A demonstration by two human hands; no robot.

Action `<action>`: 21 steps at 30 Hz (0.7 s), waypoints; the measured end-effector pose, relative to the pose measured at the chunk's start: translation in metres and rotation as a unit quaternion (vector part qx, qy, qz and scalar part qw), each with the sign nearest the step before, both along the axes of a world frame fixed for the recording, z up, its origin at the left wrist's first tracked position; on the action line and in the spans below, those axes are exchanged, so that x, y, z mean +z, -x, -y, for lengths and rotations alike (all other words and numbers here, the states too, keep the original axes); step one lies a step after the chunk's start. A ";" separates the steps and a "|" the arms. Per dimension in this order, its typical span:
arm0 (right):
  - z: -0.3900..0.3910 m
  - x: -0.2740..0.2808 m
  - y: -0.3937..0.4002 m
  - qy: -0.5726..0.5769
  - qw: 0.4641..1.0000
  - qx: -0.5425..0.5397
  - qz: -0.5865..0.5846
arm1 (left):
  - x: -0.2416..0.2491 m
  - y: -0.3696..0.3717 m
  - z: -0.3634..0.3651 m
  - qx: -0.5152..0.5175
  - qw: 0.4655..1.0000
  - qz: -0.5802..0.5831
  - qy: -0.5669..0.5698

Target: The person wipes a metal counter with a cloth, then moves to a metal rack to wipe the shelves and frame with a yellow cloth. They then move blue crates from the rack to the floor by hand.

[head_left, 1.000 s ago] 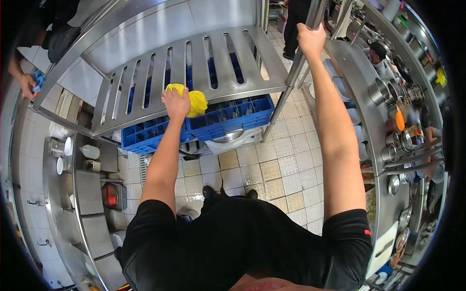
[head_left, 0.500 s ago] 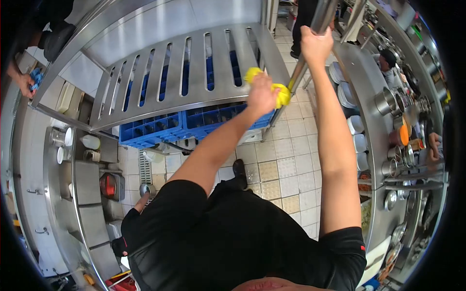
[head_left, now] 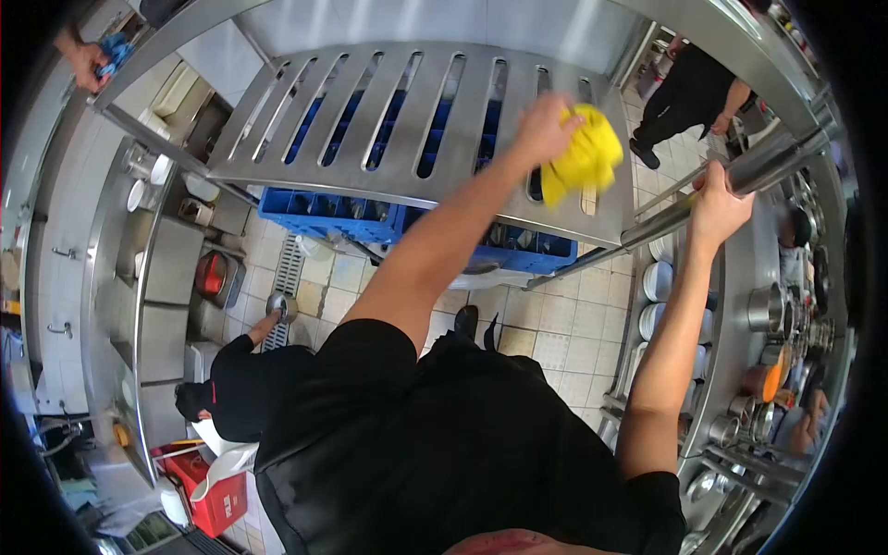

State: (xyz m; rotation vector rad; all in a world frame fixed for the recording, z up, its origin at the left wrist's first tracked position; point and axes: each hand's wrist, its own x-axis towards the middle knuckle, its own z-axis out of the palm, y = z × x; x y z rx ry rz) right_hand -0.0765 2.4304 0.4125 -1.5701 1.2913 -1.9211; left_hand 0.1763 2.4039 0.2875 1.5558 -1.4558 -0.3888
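A crumpled yellow cloth (head_left: 592, 159) is in my left hand (head_left: 548, 131), whose fingers are closed on it. The hand is over the right part of a slotted steel shelf (head_left: 393, 174), blurred by motion. My right hand (head_left: 721, 211) is wrapped round a steel post (head_left: 671, 222) at the shelf's right side. Below the shelf, blue compartment racks (head_left: 328, 215) show through the slots and under the front edge.
Left, a person in black (head_left: 259, 384) bends low, a hand at a metal container (head_left: 281, 305) by the floor drain (head_left: 285, 268). Another person's hand (head_left: 88, 65) holds a blue cloth. A person in black (head_left: 689, 97) stands at upper right. Pots (head_left: 766, 310) line the right counter.
My left hand has moved right and up with the yellow cloth, which now hangs more spread. My right hand still grips the post. The view has shifted, showing more of both people in black.
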 end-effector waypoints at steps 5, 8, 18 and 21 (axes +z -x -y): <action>-0.004 0.006 -0.002 0.009 1.000 0.025 0.013 | 0.005 -0.069 -0.063 0.151 0.947 0.096 0.267; 0.004 -0.004 0.009 0.035 0.999 0.016 -0.031 | -0.048 -0.067 -0.179 0.336 0.896 0.156 0.243; -0.003 0.003 0.011 0.011 0.990 0.134 0.049 | -0.396 0.039 -0.694 0.122 0.709 -0.020 -0.694; 0.002 -0.004 0.011 0.008 0.989 0.137 0.054 | -0.394 0.062 -0.716 0.060 0.734 -0.053 -0.674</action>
